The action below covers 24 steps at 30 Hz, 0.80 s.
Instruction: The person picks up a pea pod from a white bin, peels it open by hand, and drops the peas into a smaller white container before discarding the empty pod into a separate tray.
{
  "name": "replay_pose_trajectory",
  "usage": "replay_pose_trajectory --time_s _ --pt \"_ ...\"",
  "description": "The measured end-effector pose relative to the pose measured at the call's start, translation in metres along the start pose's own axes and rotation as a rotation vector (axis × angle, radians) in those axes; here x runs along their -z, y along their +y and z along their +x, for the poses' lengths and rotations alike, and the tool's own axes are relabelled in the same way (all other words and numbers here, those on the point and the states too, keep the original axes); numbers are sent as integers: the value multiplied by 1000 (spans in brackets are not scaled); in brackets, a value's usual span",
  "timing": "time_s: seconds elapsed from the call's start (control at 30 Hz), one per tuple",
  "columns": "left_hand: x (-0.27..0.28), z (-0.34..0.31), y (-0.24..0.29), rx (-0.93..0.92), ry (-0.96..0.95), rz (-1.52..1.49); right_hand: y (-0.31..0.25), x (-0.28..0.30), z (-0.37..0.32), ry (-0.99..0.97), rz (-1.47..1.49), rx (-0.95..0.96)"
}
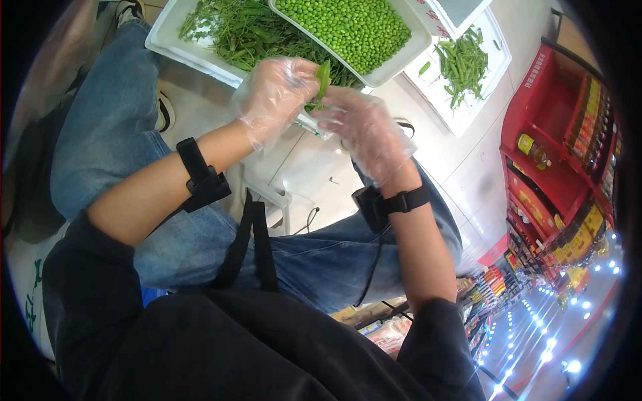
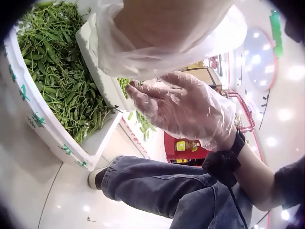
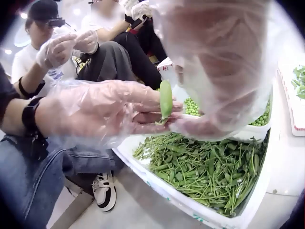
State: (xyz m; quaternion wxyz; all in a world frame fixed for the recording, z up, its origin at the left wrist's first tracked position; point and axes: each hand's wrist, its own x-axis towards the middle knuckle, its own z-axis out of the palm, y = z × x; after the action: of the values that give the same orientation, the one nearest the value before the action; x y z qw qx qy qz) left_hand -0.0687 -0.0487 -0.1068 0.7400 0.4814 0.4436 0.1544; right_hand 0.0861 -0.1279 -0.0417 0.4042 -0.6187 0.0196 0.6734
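Note:
In the head view my left hand [image 1: 277, 93], in a clear plastic glove, pinches a green pea pod [image 1: 324, 77] at its fingertips. The right wrist view shows that pod upright against the left hand's fingers, its stem end down. My right hand [image 1: 368, 127], gloved too, faces it with fingers extended and fingertips right at the pod's lower end. A gap shows between its thumb and fingers in the right wrist view. Beneath the hands is a white foam box [image 3: 157, 188] of pea pods and stems [image 3: 195, 167]. A white tub [image 1: 381, 80] of shelled peas [image 1: 348, 30] overlaps that box.
Another white foam tray [image 1: 461, 123] with loose pods [image 1: 463, 63] lies on the tiled floor to the right. Red store shelves [image 1: 515, 120] stand beyond it. A plastic stool [image 1: 274, 194] is between my legs. Other people [image 3: 43, 47] sit nearby, also gloved.

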Motion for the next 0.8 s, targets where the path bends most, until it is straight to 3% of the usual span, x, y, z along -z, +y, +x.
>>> replay_pose_trajectory --time_s 0.07,0.23,0.3,0.37,0.4,0.43,0.47,0.53,0.67,0.73,0.8 --pt "3 2 -10 -33 -16 -118 7 -5 -2 -23 -24 4" --pt "2 -8 15 111 -88 146 18 7 4 60 -26 -75" --pt "2 -6 14 103 -94 106 19 19 7 58 111 -91" --pt "3 -5 12 102 -97 65 12 59 6 -116 335 170" --pt "5 -2 9 45 -94 116 -2 53 4 212 391 281" --pt "6 0 7 -10 -91 164 -17 61 2 300 323 460" --pt "7 0 7 -6 -91 160 -35 60 4 531 385 464" --pt "6 1 8 4 -90 150 -38 79 7 597 461 416" --pt "6 1 10 2 -86 158 -3 64 19 483 371 225" --pt "2 -2 15 -14 -93 95 14 60 26 281 257 61" --pt "-2 0 2 -38 -65 98 23 53 26 269 286 0"
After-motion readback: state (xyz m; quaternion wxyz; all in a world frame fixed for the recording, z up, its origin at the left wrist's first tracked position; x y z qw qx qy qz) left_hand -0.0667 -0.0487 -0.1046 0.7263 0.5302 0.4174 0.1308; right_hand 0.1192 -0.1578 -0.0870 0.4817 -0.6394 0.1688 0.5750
